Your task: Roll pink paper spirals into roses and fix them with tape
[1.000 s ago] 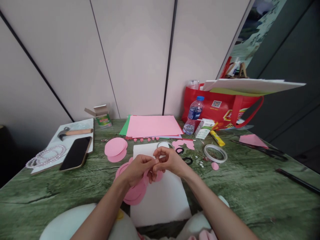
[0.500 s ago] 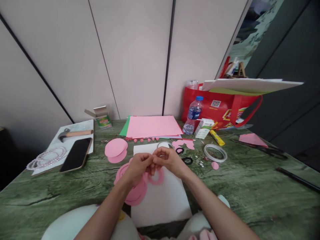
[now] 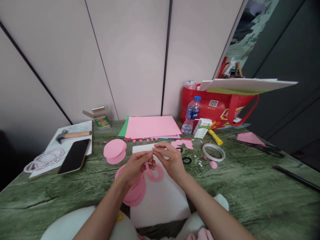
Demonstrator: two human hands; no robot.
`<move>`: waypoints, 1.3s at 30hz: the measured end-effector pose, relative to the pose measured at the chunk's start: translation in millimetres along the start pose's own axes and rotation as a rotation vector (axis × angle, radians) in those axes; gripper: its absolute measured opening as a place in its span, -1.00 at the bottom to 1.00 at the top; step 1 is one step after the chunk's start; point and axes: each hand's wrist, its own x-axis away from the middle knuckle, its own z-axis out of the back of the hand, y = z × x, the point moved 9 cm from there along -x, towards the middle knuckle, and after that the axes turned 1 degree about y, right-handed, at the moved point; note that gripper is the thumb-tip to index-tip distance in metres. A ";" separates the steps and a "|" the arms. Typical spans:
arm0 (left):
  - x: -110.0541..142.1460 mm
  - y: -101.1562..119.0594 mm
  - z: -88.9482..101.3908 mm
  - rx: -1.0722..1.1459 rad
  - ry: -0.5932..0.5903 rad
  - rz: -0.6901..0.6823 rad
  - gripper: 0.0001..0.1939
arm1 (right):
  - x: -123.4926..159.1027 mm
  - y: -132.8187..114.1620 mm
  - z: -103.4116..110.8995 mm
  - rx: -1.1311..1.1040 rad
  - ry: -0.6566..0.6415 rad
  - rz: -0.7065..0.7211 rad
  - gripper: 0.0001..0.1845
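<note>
My left hand (image 3: 137,166) is closed, thumb and forefinger pinched, on a curled pink paper strip (image 3: 157,177). The strip droops in a loop below the fingers, over a white sheet (image 3: 160,206). Thumb and fingers of my right hand (image 3: 171,161) are pinched together, their tips meeting the left fingertips; whatever lies between them is too small to make out. Under and beside my left wrist lie stacked pink paper spirals (image 3: 136,195), partly covered by the hand. Pink paper discs (image 3: 115,149) lie further left.
Behind the hands are stacked coloured sheets (image 3: 152,126) and small pink beads (image 3: 148,140). To the right lie a tape roll (image 3: 213,152), glue stick (image 3: 215,137), scissors (image 3: 271,151), water bottle (image 3: 192,115) and red bag (image 3: 210,110). A phone (image 3: 75,156) and hammer (image 3: 75,134) lie left.
My hands have shifted slightly; the right fingers are straighter and spread further from the left palm. More of the pink strip shows beneath the left fingers. The view has turned a little.
</note>
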 end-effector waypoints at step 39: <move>3.5 23.1 6.0 -0.567 0.216 -0.225 -0.67 | 10.1 58.6 -11.0 -0.755 0.017 -0.678 -0.80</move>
